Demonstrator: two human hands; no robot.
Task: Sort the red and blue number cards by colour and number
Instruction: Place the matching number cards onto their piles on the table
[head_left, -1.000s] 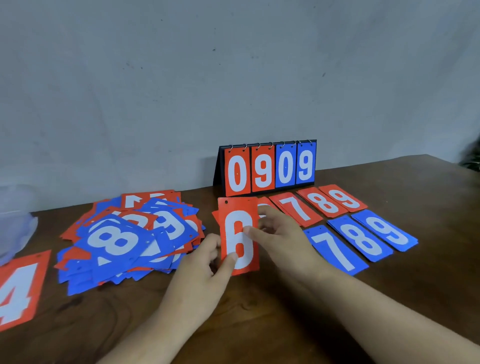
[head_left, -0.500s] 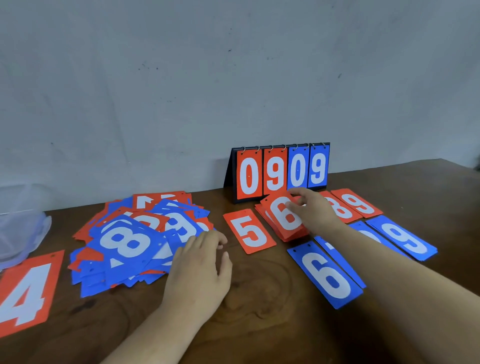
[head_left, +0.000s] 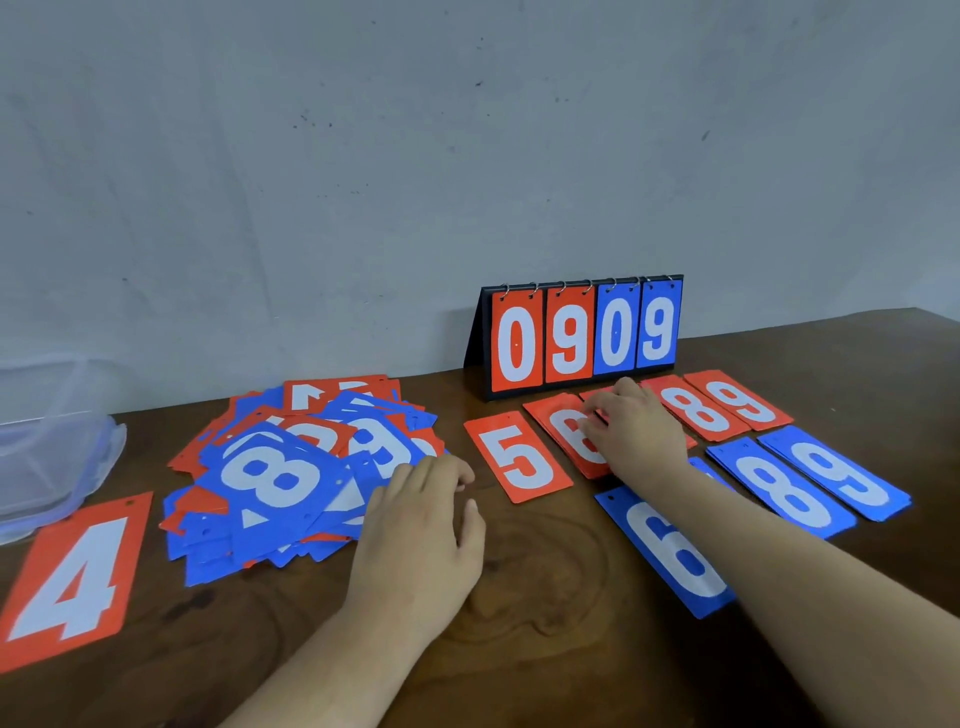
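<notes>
The dark wooden surface (head_left: 571, 649) fills our lower view. At 9 o'clock on it sprawls the mixed pile (head_left: 280, 478) of red and blue cards, a blue 8 on top, its cards lying at all angles. At 12 o'clock stands the flip scoreboard (head_left: 582, 338), which reads 0 9 in red and 0 9 in blue.

The red 4 card (head_left: 72, 577) lies alone at 8 o'clock, its digit top toward 1 o'clock. The sorted cards lie in two rows at 2 o'clock, their long axes running from 11 to 5 o'clock and their digit tops at 11. In the near row are the blue 6 card (head_left: 670, 556), the blue 8 stack (head_left: 784, 483) and the blue 9 stack (head_left: 841, 473). In the far row are the red 5 card (head_left: 519, 457), the red 6 stack (head_left: 566, 436), the red 8 stack (head_left: 696, 410) and the red 9 stack (head_left: 737, 397).

The left grip (head_left: 421, 525) lies palm down, with its fingers loose and spread and their tips at the 3 o'clock edge of the pile. The right grip (head_left: 639, 431) rests on the red 6 stack with relaxed fingers. It curls round nothing, and the stack shows at its 9 o'clock.
</notes>
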